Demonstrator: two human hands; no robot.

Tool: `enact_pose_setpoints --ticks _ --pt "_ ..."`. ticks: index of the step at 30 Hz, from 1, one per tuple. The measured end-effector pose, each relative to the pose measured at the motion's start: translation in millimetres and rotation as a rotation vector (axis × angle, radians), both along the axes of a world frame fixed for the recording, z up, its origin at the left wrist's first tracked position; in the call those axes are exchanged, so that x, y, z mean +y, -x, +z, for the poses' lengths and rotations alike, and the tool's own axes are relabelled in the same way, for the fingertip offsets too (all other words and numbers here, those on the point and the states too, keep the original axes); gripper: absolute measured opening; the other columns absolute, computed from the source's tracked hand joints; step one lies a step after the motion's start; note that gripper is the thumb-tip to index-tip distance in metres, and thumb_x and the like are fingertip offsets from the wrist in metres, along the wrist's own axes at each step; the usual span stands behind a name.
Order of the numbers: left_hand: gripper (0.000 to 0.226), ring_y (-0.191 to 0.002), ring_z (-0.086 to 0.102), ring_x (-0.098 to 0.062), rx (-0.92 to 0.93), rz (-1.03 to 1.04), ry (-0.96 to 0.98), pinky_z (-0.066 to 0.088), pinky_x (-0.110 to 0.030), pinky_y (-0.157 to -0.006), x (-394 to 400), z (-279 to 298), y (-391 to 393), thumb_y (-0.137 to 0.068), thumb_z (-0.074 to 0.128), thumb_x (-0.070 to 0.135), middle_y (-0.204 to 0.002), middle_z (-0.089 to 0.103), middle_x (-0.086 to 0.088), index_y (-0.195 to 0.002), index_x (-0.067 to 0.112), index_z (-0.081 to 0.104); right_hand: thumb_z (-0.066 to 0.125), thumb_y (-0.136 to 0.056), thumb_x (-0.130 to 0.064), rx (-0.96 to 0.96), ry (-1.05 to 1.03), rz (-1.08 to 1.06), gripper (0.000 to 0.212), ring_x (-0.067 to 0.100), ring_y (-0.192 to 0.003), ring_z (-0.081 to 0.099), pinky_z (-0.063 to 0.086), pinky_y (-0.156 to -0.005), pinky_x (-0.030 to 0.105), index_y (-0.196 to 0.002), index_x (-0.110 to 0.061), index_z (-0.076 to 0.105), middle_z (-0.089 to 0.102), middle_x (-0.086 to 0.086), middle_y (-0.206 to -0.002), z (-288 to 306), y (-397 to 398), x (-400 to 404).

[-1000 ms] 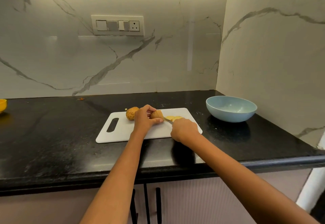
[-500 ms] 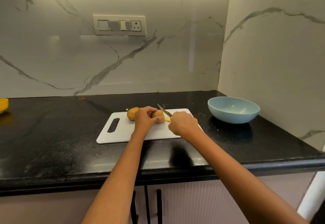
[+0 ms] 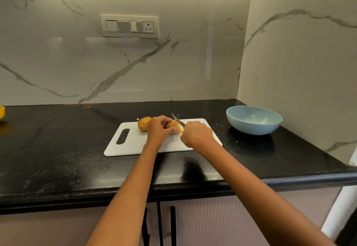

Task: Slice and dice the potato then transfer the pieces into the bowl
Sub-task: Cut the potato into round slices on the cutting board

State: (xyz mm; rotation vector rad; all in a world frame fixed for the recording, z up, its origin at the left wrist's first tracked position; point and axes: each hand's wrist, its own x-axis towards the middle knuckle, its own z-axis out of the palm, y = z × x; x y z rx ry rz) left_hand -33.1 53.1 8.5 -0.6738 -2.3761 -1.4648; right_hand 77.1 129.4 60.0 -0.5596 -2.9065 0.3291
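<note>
Right hand (image 3: 195, 134) over knife (image 3: 178, 119) handle

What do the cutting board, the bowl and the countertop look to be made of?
Cutting board: probably plastic; thin, uniform matte white, moulded handle slot. Bowl: pale blue, satin, evenly coloured; plastic or glazed ceramic, cannot tell. Countertop: polished black stone, likely granite; speckled, glossy reflections.
</note>
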Motion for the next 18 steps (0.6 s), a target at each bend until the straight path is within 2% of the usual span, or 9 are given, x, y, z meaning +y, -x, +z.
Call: enact_pose_setpoints --ticks 4,11,15,18 --pt "0.038 -0.088 0.054 -0.013 -0.003 0.009 0.000 0.043 -0.019 -0.077 0.3 0.1 0.5 -0.073 0.076 0.008 -0.109 0.066 -0.015 -0.109 0.002 0.065 0.047 -0.098 -0.021 0.008 -0.005 0.001 0.031 0.023 -0.109 0.057 0.045 -0.091 0.028 -0.125 -0.008 0.053 0.059 0.009 -0.120 1.2 0.3 -1.9" --pt "0.035 -0.087 0.055 -0.013 0.004 0.007 -0.008 0.042 -0.017 -0.073 0.6 -0.1 0.3 -0.073 0.076 0.007 -0.106 0.067 -0.014 -0.106 0.002 0.066 0.045 -0.098 -0.017 0.009 -0.025 -0.016 0.029 0.023 -0.110 0.057 0.045 -0.091 0.029 -0.125 -0.008 0.053 0.059 0.010 -0.121 -1.3 4.3 -6.5" --pt "0.035 -0.087 0.057 -0.015 0.004 0.011 -0.016 0.044 -0.021 -0.075 -0.7 -0.3 1.2 -0.072 0.077 0.007 -0.104 0.068 -0.015 -0.106 0.002 0.067 0.046 -0.097 -0.016 -0.011 -0.003 -0.011 0.030 0.025 -0.114 0.055 0.043 -0.098 0.032 -0.126 -0.008 0.052 0.058 0.011 -0.123 -2.7 11.4 -9.7" --pt "0.040 -0.093 0.062 -0.022 -0.011 0.006 -0.017 0.047 -0.023 -0.079 -2.0 -0.6 3.7 -0.069 0.079 0.009 -0.105 0.068 -0.015 -0.106 0.001 0.066 0.044 -0.098 -0.016 -0.009 -0.028 0.015 0.030 0.024 -0.112 0.055 0.045 -0.092 0.029 -0.126 -0.008 0.052 0.057 0.010 -0.123 -6.9 3.8 -5.1"
